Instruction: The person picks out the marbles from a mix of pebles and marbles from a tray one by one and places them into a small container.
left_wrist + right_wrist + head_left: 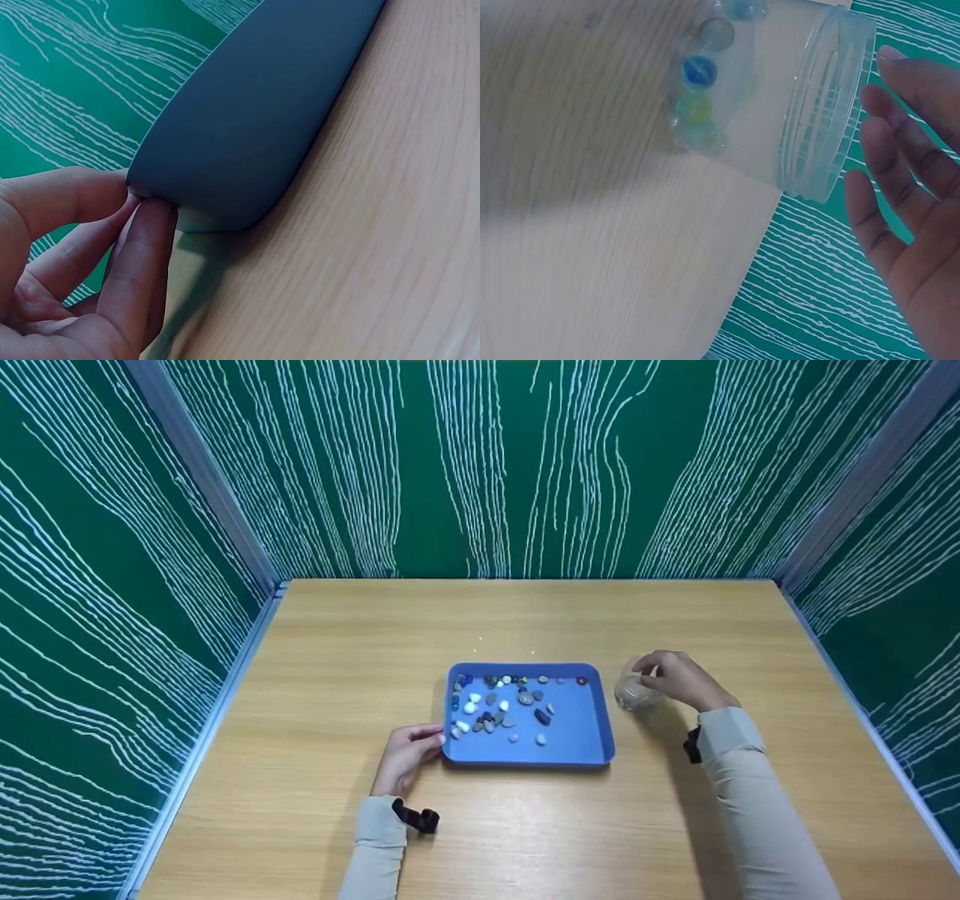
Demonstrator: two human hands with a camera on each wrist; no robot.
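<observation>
A shallow blue tray [574, 727] lies on the table, with pebbles and glass marbles spread mostly over its left and back parts. My left hand [407, 755] pinches the tray's left rim near the front corner; the left wrist view shows the fingertips against the tray wall [247, 112]. To the right of the tray stands a clear jar [634, 696] without a lid. Several marbles [699, 72] sit at its bottom. Just over the jar's mouth is my right hand [922, 172], its fingers loosely bent and spread, and I see nothing between them.
Three tiny pale bits, one of them a speck [533, 652], lie on the wooden table [360, 645] behind the tray. Green panels [517, 472] with white wavy lines enclose the table at the back and both sides. A dark strap [416, 816] hangs at the left cuff.
</observation>
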